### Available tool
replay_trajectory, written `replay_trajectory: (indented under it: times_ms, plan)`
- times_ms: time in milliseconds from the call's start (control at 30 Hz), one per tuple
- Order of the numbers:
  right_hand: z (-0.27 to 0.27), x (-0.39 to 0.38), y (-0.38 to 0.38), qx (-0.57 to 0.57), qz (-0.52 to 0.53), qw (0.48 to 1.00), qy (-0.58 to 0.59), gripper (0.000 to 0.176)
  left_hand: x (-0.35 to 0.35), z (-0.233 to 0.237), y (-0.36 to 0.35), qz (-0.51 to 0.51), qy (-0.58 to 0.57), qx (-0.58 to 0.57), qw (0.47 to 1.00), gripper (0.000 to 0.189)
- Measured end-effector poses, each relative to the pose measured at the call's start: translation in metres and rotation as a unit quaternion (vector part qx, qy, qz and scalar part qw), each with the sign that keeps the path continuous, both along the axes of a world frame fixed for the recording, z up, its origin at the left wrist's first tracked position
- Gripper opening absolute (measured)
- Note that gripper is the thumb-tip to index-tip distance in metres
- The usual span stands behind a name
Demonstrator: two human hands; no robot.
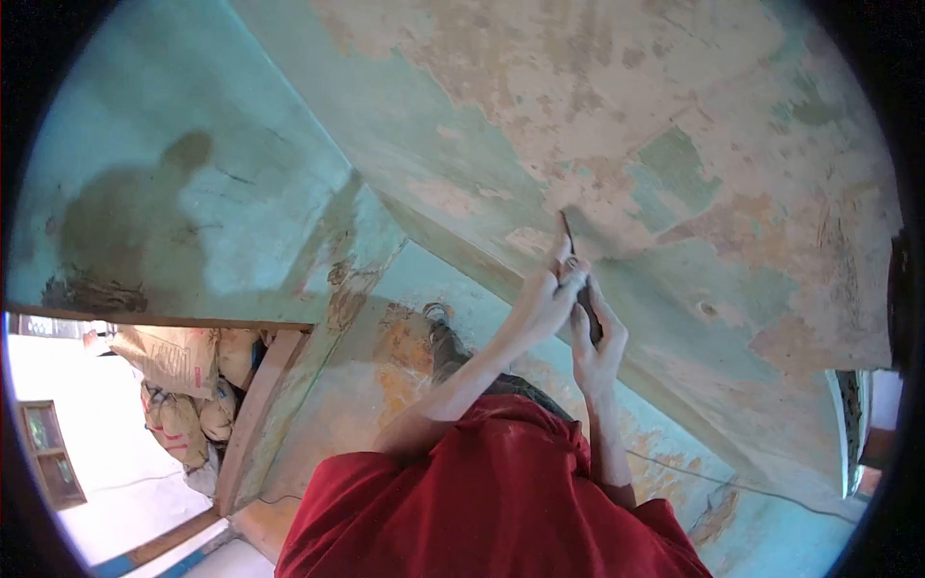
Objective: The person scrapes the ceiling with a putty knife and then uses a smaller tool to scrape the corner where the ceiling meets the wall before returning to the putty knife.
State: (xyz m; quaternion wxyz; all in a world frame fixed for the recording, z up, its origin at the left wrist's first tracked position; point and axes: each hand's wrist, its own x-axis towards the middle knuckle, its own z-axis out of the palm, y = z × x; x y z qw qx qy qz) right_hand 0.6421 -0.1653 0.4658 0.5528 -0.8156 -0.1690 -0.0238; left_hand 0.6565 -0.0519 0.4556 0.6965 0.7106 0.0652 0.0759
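Note:
A scraper [567,231] with a thin dark blade meets the patchy wall surface [482,207], where green paint gives way to bare plaster. My right hand [599,349] is closed around its dark handle. Just ahead, my left hand [545,301] grips it close to the blade, one finger lying along the blade's side. Both hands are close together, and the fingers partly hide the middle of the tool.
At left, stuffed sacks [178,361] show through an opening edged by a wooden frame [260,419]. A thin cable [689,472] runs low at right. My shoe [436,312] is on the worn, stained floor [400,352].

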Motion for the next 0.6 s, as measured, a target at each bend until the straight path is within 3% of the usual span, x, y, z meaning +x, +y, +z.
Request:
replay_trajectory:
  times_ms: [67,167,300,400,467,500,600]
  plan:
    - [0.012,-0.004,0.000,0.113,-0.002,0.984,0.135,0.046,-0.003,0.010,-0.001,0.029,-0.061,-0.017,0.998,0.068]
    - [0.009,0.005,0.006,0.047,0.021,0.994,0.097,0.047,-0.001,0.032,0.012,-0.015,0.056,-0.065,0.996,0.070]
    - [0.008,-0.004,0.013,0.040,0.017,0.993,0.113,0.047,0.002,0.003,0.016,-0.015,0.013,-0.024,1.000,0.070]
    - [0.006,0.004,0.021,0.109,-0.014,0.991,0.072,0.043,0.008,-0.001,0.014,0.002,-0.033,-0.014,0.999,0.069]
    - [0.007,0.013,0.028,0.027,0.001,0.996,0.090,0.043,0.013,-0.001,0.021,0.098,-0.013,-0.037,0.994,0.065]
    - [0.007,0.009,0.026,0.027,0.000,0.995,0.096,0.043,0.007,0.000,0.024,0.097,-0.007,-0.036,0.995,0.065]
    - [0.001,0.002,0.020,0.032,-0.002,0.999,-0.014,0.043,-0.001,0.031,0.034,-0.087,0.121,-0.077,0.986,0.066]
